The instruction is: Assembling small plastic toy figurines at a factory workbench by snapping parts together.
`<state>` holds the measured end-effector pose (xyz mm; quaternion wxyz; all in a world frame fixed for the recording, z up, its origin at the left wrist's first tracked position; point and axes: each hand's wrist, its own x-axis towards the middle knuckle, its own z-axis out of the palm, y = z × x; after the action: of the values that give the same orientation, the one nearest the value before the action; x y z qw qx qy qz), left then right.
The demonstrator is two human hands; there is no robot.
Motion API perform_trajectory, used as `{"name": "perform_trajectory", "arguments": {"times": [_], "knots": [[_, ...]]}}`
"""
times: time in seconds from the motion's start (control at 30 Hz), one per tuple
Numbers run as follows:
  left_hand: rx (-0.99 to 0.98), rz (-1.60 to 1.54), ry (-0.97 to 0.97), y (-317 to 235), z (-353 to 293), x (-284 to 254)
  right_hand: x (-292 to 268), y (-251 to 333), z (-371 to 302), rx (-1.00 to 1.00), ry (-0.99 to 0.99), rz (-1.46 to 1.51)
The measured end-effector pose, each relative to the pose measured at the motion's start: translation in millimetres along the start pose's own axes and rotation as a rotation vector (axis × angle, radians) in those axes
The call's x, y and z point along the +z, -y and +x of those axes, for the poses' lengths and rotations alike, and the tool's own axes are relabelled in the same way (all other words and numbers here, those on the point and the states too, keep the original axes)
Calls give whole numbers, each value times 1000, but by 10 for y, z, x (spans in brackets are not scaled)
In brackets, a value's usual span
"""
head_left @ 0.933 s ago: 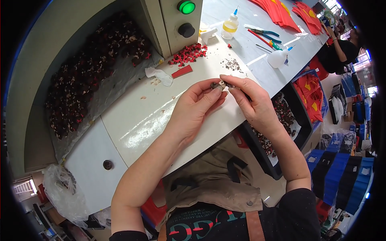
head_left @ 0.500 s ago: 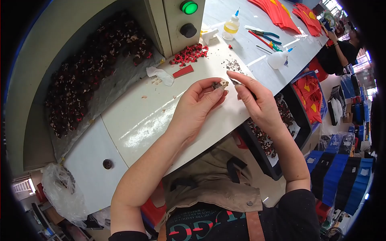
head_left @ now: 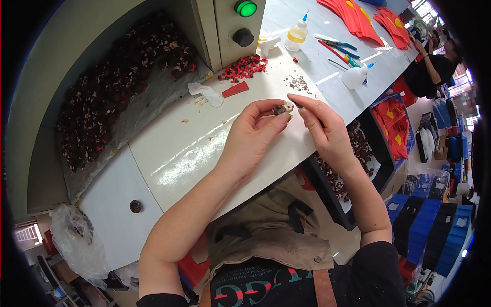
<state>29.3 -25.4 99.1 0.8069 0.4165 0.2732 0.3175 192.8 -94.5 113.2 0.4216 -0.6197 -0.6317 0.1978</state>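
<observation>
With both forearms point(head_left: 192, 207) angled inward, the person's left hand point(head_left: 255, 130) pinches a small dark-and-pale piece point(head_left: 282, 109) and the curled right hand point(head_left: 327, 128), just beside it, grips a mostly hidden dark item point(head_left: 298, 105), above the white tabletop point(head_left: 171, 135).

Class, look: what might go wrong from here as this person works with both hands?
1. The small dark-brown and pale piece pinched in the left hand might slip.
2. The right hand holds a slim dark item close by (unclear what); a slip might jab the left hand.
3. The white plastic squeeze bottle with a blue tip sits beyond the right hand; a knock might topple it.
</observation>
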Motion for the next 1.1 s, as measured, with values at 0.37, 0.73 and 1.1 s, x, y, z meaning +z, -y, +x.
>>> {"name": "perform_trajectory", "arguments": {"times": [0.37,0.73,1.1], "knots": [[143,174,31,258,6,-311,-7,18,-38,202,239,64],[135,274,46,340,-19,-422,-17,25,33,165,439,-87],[127,278,25,378,-19,-513,83,-61,55,62,459,-201]]}}
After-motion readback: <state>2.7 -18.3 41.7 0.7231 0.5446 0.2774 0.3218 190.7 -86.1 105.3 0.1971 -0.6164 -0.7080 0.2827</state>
